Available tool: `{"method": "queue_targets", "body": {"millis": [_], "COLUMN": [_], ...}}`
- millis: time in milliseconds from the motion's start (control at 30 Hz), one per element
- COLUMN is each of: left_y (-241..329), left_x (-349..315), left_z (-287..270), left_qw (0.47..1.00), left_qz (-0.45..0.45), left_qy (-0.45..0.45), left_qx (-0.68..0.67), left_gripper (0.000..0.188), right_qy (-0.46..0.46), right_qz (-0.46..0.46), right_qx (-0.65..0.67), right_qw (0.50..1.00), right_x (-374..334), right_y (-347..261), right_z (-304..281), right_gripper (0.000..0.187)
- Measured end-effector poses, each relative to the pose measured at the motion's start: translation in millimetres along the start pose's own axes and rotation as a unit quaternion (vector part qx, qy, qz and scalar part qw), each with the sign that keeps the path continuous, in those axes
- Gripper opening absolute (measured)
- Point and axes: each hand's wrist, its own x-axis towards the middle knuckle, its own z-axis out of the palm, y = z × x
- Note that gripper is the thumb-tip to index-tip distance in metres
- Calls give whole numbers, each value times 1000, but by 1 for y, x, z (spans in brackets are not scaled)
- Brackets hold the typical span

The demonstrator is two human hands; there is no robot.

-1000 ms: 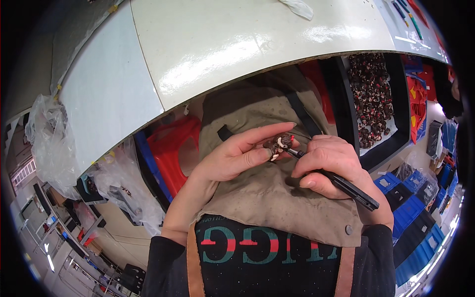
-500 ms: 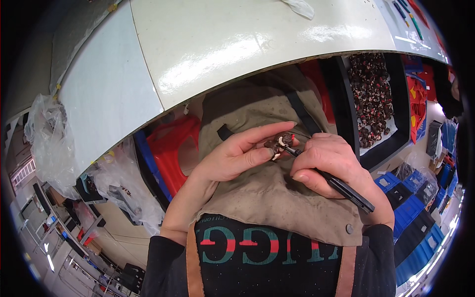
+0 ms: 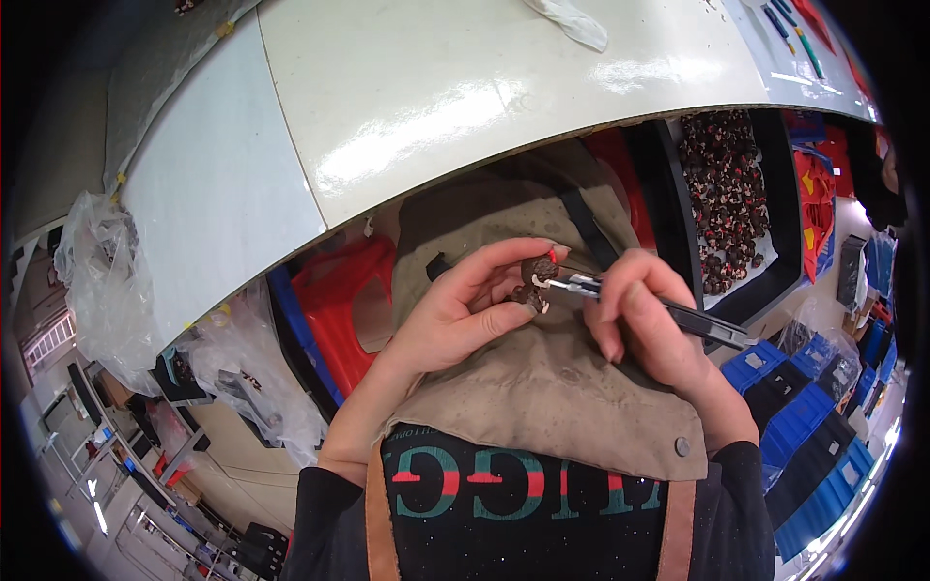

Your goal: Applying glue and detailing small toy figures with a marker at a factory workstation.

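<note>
My left hand [image 3: 455, 315] holds a small dark brown figurine [image 3: 540, 272] with cream and red parts between thumb and fingers, above my lap. In my right hand [image 3: 651, 315] is a black-handled utility knife [image 3: 712, 325], held across the fingers. Its silver front end points left at the figurine, with the tip close against a cream part; I cannot tell whether it touches. Beneath both hands spreads a brown apron [image 3: 572, 382].
A pale worktable [image 3: 407, 68] curves ahead of me, with a white cloth-like piece [image 3: 572, 21] on it. To the right, a black tray [image 3: 693, 208] holds many similar small figurines [image 3: 725, 194]. Blue bins [image 3: 804, 426] stand lower right, a red stool [image 3: 339, 300] left.
My right hand has loosened and turned its fingers upward, drawing the knife slightly right so its silver front shows. My left hand has tilted the figurine and shifted slightly left.
</note>
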Motion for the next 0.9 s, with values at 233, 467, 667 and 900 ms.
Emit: {"method": "queue_targets", "body": {"millis": [233, 467, 667, 900], "left_y": [-4, -4, -5, -7], "left_x": [1, 1, 2, 1], "left_z": [-1, 0, -1, -5], "left_qw": [999, 998, 997, 998], "left_qz": [42, 43, 52, 59], "left_qy": [10, 15, 18, 6], "left_qx": [-22, -47, -48, -32], "left_gripper": [53, 51, 49, 48], "right_qy": [-18, -30, -41, -58], "right_qz": [-59, -103, -91, -66], "right_qx": [-128, -212, -217, -245], "right_qw": [990, 971, 971, 965], "right_x": [-2, 1, 2, 7], "right_y": [-8, -1, 4, -2], "right_z": [-7, -7, -6, -3], "right_gripper": [30, 29, 26, 18]}}
